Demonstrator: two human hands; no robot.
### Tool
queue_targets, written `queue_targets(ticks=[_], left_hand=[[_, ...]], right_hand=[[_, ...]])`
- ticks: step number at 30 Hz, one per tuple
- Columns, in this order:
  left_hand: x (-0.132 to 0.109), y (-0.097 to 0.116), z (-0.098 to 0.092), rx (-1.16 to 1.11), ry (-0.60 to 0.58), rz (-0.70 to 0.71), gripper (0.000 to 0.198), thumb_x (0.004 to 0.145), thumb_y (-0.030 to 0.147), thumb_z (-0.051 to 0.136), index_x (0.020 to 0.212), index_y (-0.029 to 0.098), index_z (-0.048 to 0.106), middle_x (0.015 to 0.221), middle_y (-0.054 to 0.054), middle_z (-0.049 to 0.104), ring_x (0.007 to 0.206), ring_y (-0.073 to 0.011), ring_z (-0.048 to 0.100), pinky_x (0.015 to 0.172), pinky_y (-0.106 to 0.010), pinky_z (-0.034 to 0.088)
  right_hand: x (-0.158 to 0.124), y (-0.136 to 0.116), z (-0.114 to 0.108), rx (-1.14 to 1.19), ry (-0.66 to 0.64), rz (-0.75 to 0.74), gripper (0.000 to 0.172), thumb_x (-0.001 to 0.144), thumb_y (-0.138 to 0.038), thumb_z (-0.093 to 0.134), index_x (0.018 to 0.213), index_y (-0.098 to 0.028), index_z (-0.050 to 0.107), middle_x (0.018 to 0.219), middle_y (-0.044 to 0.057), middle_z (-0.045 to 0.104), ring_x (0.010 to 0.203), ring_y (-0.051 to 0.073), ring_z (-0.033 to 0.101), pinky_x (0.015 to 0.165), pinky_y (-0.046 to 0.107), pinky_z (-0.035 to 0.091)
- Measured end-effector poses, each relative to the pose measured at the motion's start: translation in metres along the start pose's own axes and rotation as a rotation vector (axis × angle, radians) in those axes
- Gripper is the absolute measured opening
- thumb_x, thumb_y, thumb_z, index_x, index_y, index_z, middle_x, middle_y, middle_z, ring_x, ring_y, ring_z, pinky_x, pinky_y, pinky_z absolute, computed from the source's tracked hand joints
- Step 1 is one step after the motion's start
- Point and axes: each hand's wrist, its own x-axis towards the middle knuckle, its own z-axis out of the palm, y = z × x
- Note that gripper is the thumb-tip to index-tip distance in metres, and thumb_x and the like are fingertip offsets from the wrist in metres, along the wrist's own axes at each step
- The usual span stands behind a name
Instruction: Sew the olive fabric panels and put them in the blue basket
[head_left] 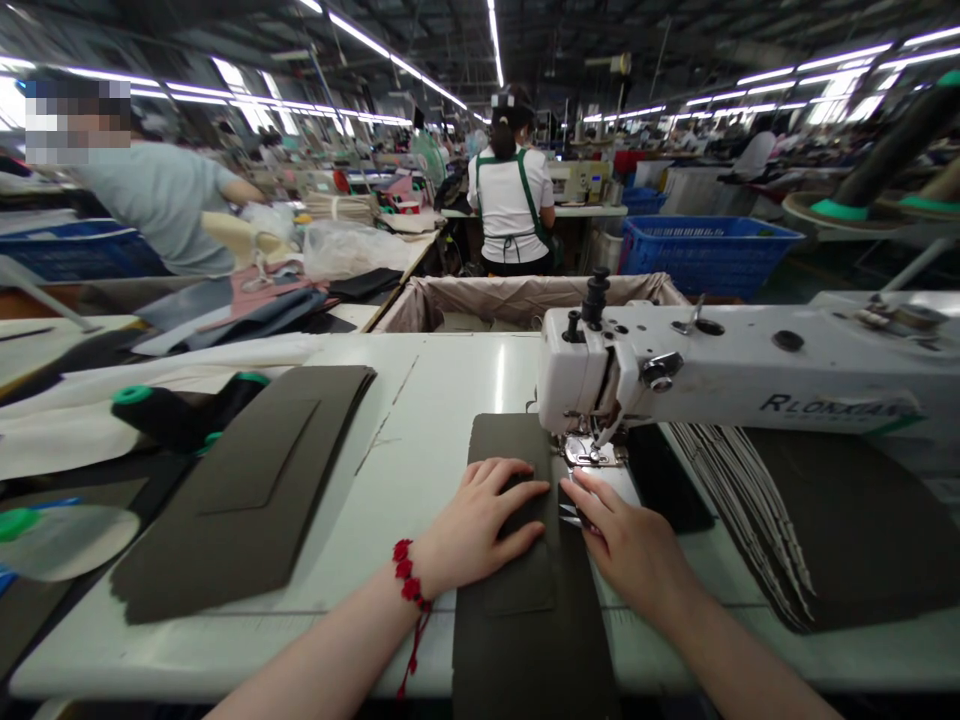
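Near the front edge of the white sewing table (225, 660), the left hand (480, 525) lies palm down and open on a dark olive fabric panel (525, 640), its fingers spread a little and closed on nothing. A red beaded bracelet (409, 572) circles that wrist. The panel runs from under the steel presser foot (592, 452) of the white sewing machine (720, 360) down past the table's front edge, and a stitched rectangle shows on its lower part.

The right hand (626, 535) sits just beside the panel's right edge, with its fingers curled and pointing toward the presser foot. Small steel thread snips (570, 515) poke out from under its fingertips, between the two hands. Whether those fingers are clamped on the snips or only resting over them, I cannot tell.

Toward the table's left side lies a stack of matching olive panels (247, 490), beside black thread cones with green ends (180, 415). Under the machine arm, toward the right edge, sits a pile of olive panels with pale strips (847, 530). Past the far edge stand a fabric-lined bin (525, 305), a blue plastic crate (705, 255), and a co-worker in a green apron (510, 190), back turned.
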Motion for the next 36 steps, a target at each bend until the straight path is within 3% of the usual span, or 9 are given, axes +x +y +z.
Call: queue_targets(ticks=[36], left_hand=[[0.0006, -0.0041, 0.0072, -0.026, 0.013, -0.029, 0.039, 0.092, 0.026, 0.055, 0.131, 0.028, 0.048, 0.128, -0.005, 0.049, 0.119, -0.0243, 0.043, 0.104, -0.043, 0.034]], right_hand=[[-0.0017, 0.0027, 0.0032, -0.007, 0.015, -0.015, 0.054, 0.088, -0.012, 0.043, 0.139, -0.029, 0.042, 0.146, 0.001, 0.041, 0.109, 0.02, 0.06, 0.086, 0.036, 0.053]])
